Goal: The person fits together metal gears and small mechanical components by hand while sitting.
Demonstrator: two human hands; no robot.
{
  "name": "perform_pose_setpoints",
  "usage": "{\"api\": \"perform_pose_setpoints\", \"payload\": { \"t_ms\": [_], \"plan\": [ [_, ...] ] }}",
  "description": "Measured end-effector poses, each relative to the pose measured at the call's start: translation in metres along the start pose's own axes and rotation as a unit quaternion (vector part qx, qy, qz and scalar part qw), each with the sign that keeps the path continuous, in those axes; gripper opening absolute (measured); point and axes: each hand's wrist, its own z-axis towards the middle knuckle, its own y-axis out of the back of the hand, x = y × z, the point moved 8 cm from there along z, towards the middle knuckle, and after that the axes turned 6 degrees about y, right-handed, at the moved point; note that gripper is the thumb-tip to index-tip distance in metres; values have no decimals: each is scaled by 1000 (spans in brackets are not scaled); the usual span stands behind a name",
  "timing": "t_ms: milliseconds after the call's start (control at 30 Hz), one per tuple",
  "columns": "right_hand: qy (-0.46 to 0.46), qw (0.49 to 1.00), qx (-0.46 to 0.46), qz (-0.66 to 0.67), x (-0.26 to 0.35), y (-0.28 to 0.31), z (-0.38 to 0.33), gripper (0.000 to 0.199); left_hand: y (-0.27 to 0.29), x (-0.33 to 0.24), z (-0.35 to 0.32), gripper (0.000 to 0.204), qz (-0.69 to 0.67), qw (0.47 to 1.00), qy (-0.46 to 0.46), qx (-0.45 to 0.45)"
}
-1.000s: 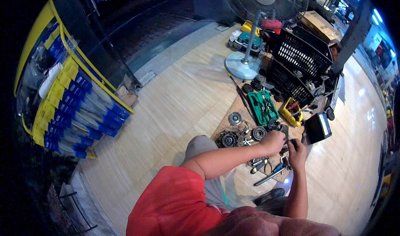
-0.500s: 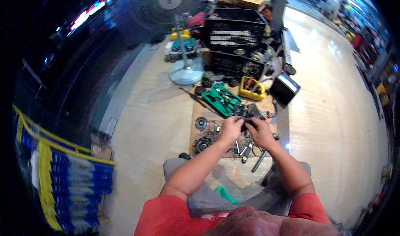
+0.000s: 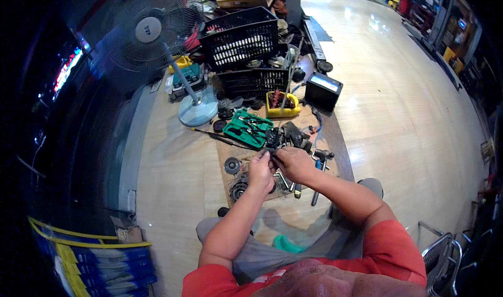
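Over the board on the floor, my left hand (image 3: 262, 170) and my right hand (image 3: 295, 164) meet, fingers closed on a small dark part (image 3: 272, 153). Most of that part is hidden by the fingers, so its kind does not show. Left of my left hand lie a round metal disc (image 3: 232, 165) and, nearer me, a larger dark round part (image 3: 239, 190). A hammer (image 3: 324, 155) and several hand tools lie right of and below my right hand. Just beyond the hands is an opened green tool case (image 3: 242, 135) with black-handled tools in it.
A yellow container (image 3: 291, 112) of small parts and a black battery-like box (image 3: 323, 91) stand beyond the board. Stacked black crates (image 3: 253, 81) rise behind them, with a standing fan (image 3: 148, 29) to the left. Yellow-and-blue racking (image 3: 105, 263) is at the lower left.
The view has swung, so the scene sits further left in the picture. My hands stay together on the dark part, with the back of the right hand now turned more upward.
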Motion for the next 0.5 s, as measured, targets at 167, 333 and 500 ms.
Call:
{"api": "perform_pose_setpoints", "payload": {
  "t_ms": [167, 333, 500],
  "plan": [
    [7, 1000, -2, -23, -1, -1, -1, 12, 1, 3, 3, 11, -10, 1000, -24, -5],
    [5, 1000, 3, -27, -3, 0, 1, 12, -8, 1, 0, 12, -37, 999, -31, -12],
    [6, 999, 20, -46, -4, -1, 1, 12, -9, 3, 4, 12, -29, 999, -43, -1]
  ]
}}
